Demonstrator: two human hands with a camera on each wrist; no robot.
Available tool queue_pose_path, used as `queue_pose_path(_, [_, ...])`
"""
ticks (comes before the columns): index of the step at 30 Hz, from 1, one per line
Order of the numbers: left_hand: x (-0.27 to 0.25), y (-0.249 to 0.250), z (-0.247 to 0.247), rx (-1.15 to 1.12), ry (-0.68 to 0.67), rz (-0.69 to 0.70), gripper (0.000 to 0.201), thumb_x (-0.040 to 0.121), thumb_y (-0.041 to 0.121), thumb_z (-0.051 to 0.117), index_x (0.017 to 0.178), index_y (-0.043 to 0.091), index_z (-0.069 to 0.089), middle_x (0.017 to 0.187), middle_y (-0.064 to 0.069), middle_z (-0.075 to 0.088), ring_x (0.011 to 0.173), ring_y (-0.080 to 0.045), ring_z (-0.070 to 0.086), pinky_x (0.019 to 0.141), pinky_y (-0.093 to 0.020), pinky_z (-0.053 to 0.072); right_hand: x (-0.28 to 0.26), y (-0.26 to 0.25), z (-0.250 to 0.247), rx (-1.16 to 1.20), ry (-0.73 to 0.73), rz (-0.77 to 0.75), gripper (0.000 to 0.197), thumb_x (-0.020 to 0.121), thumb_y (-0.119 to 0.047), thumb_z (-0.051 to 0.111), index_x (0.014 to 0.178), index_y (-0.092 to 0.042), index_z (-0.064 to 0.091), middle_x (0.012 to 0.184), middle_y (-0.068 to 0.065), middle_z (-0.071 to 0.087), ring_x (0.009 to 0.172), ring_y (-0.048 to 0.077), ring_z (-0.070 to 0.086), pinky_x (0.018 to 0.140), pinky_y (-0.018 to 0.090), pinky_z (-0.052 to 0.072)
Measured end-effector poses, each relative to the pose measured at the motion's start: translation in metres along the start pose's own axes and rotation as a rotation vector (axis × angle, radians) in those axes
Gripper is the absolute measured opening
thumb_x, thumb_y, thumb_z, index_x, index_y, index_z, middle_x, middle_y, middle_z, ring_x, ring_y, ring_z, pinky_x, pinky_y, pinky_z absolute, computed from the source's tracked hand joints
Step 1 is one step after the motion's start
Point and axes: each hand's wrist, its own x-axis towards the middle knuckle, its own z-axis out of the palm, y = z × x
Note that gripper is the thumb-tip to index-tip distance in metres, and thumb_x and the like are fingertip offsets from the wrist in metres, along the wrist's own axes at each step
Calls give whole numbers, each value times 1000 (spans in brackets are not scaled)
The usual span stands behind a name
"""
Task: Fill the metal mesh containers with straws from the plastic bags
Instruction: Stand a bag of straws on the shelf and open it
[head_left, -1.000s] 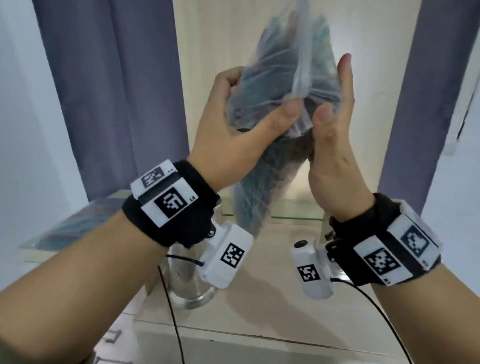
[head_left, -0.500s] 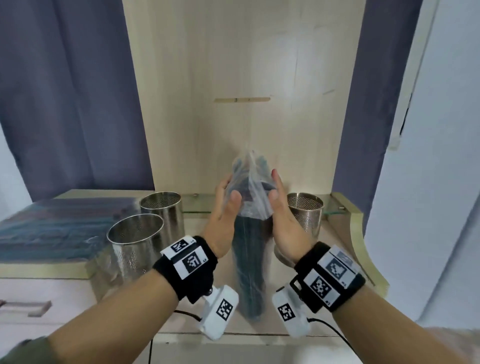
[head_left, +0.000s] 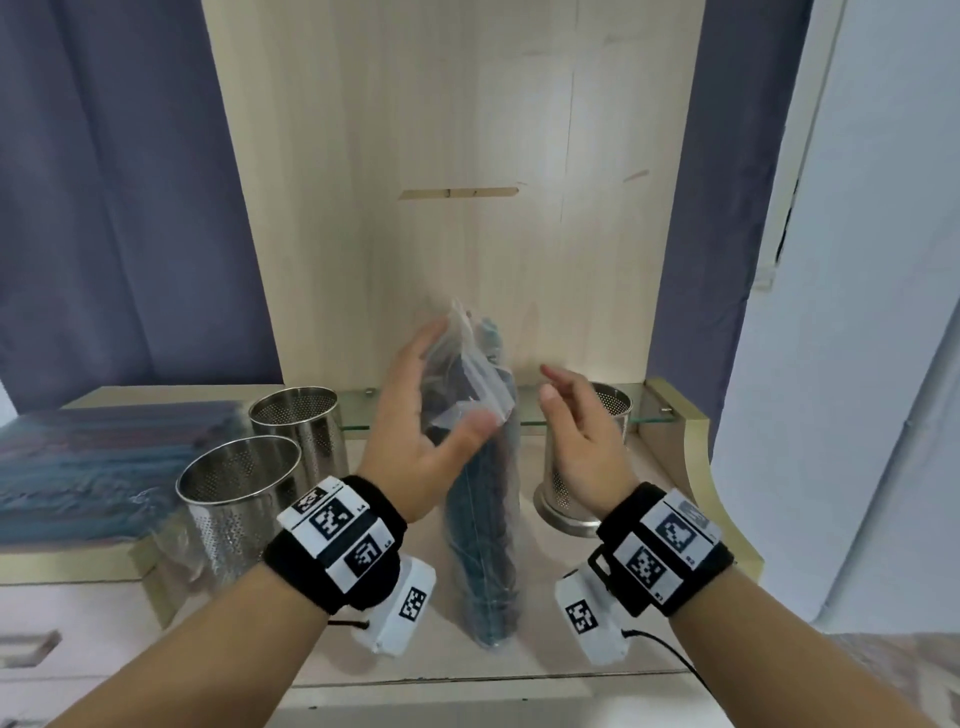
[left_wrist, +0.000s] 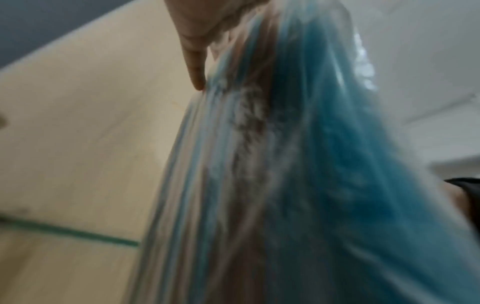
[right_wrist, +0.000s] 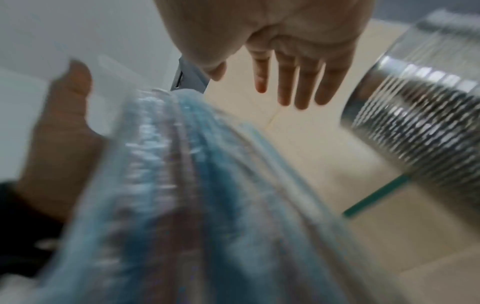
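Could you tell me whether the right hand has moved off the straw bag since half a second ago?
Yes. The right hand left the bag, shifting right toward the mesh container.

Pale wood desk top (head_left: 358, 654) carries three perforated metal containers: two (head_left: 236, 506) (head_left: 301, 428) left of the upright bag of straws (head_left: 485, 545), one (head_left: 582, 467) right of it. Further bagged straws (head_left: 88, 462) lie flat, far left of bag.

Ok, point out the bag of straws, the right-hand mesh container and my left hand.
bag of straws (head_left: 485, 540), head view, lower body of the bag
mesh container (head_left: 618, 405), head view, far rim
left hand (head_left: 410, 441), head view, back of the hand
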Motion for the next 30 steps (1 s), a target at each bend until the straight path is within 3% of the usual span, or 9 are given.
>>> queue_pose_path(2, [5,0,-2,107,-33,21,95,67,64,71,145,25,33,141,13,43,130,0,43,104,-18,38,10,12,-14,-331,176,-46,54,90,-46,55,135,-16,53,134,7,56,124,16,50,106,33,39])
queue_pose_path(5, [7,-5,6,81,-31,-22,100,58,60,80,142,25,38,137,13,49,125,3,47,102,-14,39,30,32,-32,-736,112,157,80,83,-56,65,149,-21,36,157,14,27,145,32,25,114,46,26])
queue_pose_path(7, [6,-9,8,83,-29,-56,96,58,59,79,140,26,40,135,14,51,122,4,49,102,-14,40,37,44,-41,-725,-3,233,96,79,-60,70,154,-20,24,160,13,22,146,30,23,116,46,26])
queue_pose_path(13, [9,-17,10,92,-6,-70,83,65,48,81,135,28,42,131,16,53,119,3,52,100,-15,41,37,56,-66,-573,-85,254,105,73,-58,77,154,-16,26,148,7,44,134,23,44,110,35,36])
queue_pose_path(16, [8,-19,9,95,-28,-50,88,63,56,79,137,29,39,134,18,50,123,4,48,102,-15,38,32,41,-70,-764,-106,152,108,68,-83,54,155,-28,21,155,9,34,143,28,30,116,46,27])
queue_pose_path(18, [9,-17,9,40,-59,-51,87,65,68,72,135,30,37,135,12,50,124,-1,50,103,-23,42,27,13,-63,-731,-53,-54,93,72,-81,41,152,-35,29,150,7,38,140,26,30,112,45,28])
queue_pose_path(21, [12,-9,8,-105,-60,-20,58,80,77,47,114,31,37,125,-4,56,116,-13,60,95,-34,51,22,-48,-44,-329,-134,-221,49,89,-55,57,129,-26,59,109,-6,62,98,10,57,81,21,45])
queue_pose_path(25, [27,-2,1,20,-96,-106,31,97,47,45,97,16,52,90,-4,64,80,-12,62,73,-40,53,32,-90,-25,-208,-348,-70,29,96,-34,60,75,-16,68,68,-1,64,62,13,58,67,32,48])
queue_pose_path(30, [42,-1,-5,158,-235,-157,14,86,30,49,91,22,59,86,1,68,77,-17,64,78,-46,54,39,-89,-18,-143,-413,-15,18,91,-20,69,73,-15,70,67,-3,66,59,5,56,61,17,45])
